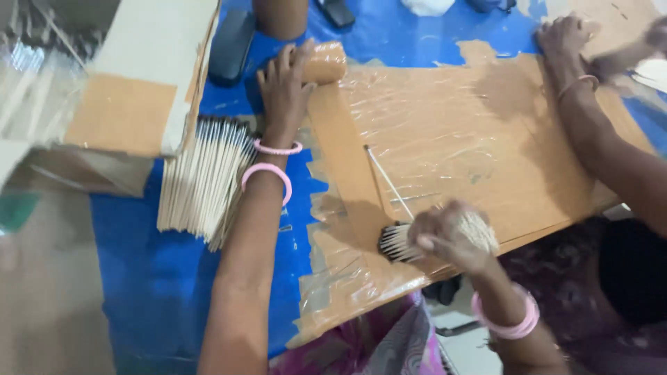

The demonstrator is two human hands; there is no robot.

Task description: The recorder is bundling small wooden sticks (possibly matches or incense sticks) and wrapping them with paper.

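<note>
A blue floor sheet point(160, 278) carries the work, with a tape-covered cardboard board point(472, 132) propped across the person's lap as a flat working surface. At upper left an open cardboard box point(132, 97) stands close by; just beside it lies a stack of thin pale sticks point(201, 177), within easy reach of the left arm. The left hand point(283, 87) stretches to the board's far corner, fingers curled over a brown tape-wrapped roll point(325, 62). The right hand point(451, 236) is closed around a small bundle of sticks point(401, 242), ends resting on the board, apparently to keep them even. A single stick point(388, 182) lies loose nearby. A co-worker's hand point(564, 36) rests on the board's opposite corner.
</note>
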